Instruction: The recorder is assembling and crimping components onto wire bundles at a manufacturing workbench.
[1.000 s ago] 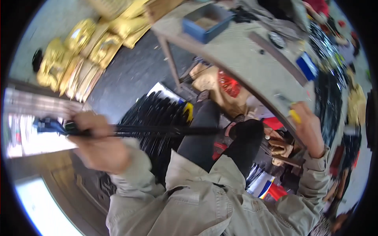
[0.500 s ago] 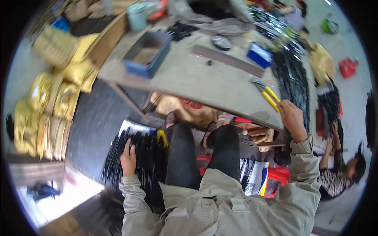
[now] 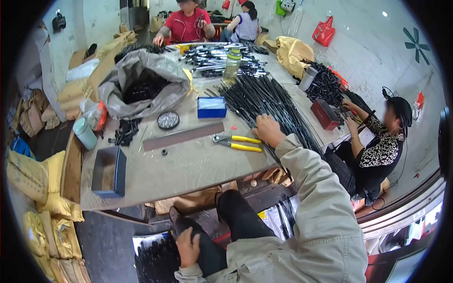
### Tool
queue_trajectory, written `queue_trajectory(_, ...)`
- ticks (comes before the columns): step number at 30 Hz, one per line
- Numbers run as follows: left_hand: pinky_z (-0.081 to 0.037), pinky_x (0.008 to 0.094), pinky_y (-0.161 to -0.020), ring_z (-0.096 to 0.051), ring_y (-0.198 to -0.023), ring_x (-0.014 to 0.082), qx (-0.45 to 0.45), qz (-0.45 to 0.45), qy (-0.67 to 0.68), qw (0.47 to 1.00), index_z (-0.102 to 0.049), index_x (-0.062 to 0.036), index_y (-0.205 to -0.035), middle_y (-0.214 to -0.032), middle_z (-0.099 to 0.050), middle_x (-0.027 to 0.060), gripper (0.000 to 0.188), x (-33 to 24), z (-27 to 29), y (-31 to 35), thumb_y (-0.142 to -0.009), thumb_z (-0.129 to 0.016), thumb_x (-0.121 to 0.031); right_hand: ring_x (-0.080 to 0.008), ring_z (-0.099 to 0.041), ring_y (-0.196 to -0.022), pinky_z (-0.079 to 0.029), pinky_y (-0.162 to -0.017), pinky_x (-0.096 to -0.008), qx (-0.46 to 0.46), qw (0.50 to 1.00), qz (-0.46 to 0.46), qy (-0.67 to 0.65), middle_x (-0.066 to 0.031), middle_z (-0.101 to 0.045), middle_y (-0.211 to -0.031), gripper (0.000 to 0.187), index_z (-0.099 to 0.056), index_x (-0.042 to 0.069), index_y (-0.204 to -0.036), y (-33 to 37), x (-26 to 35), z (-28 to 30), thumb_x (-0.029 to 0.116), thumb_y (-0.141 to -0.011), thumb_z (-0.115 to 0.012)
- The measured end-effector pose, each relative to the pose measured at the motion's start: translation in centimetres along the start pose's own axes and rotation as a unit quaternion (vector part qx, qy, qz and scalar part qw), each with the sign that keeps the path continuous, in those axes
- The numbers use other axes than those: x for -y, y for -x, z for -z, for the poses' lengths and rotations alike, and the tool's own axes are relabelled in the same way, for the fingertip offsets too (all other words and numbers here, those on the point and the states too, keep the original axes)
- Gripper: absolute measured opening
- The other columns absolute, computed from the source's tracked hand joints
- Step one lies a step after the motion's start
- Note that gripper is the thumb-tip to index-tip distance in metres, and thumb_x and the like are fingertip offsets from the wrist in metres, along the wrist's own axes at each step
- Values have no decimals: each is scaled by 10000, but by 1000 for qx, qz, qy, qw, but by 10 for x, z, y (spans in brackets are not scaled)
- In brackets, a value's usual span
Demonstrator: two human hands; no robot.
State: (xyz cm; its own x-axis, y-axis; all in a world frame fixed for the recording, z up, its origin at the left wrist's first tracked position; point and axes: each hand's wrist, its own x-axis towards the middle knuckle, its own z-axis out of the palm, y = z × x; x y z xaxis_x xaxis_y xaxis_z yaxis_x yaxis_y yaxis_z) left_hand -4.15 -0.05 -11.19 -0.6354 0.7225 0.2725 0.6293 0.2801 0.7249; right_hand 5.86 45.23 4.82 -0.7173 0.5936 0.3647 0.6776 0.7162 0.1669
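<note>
My right hand (image 3: 269,130) is on the table, at the near left edge of a big pile of long thin black rods (image 3: 269,99). Its fingers are curled down on the rods, and a thin dark rod runs from under it past the table's edge. Just left of that hand lie yellow-handled pliers (image 3: 241,143), untouched. My left hand (image 3: 188,247) hovers by my left knee, fingers apart and nothing in it. Beside it, low down, sits a bundle of black rods (image 3: 155,259).
On the table (image 3: 188,165) are a blue open box (image 3: 109,172), a flat metal bar (image 3: 184,137), a round dish of small parts (image 3: 168,120), a small blue box (image 3: 211,107), a grey sack (image 3: 111,89) and a bottle (image 3: 232,66). Co-workers sit right (image 3: 382,151) and opposite (image 3: 186,26).
The view has swung up and right. My right hand has let go of the pliers, which now lie on the table, and reached to the rods. My left hand has come off its rod bundle.
</note>
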Motion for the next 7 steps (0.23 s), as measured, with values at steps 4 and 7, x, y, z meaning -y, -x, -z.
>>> queue_trajectory(4,-399,390,-857,-554,-954,334,53,-12,29,998,-584,-12,-1048,-1004,-596,181,331,-33,-7,-4,-762,-647,-165,-308,-547,-869,-477,-746,-398,3,999,17,38,-141,-554,-911,392,-522,6,-964,-21,13,-12,268,-702,-649)
queue_trajectory(7,-392,404,-868,-552,-974,320,128,-31,45,990,-577,-18,-1065,-1015,-595,178,354,-46,-9,-12,-765,-649,-192,-282,-532,-891,-472,-783,-398,95,983,33,154,-126,-563,-922,467,-531,0,-1040,-33,21,-21,279,-691,-666)
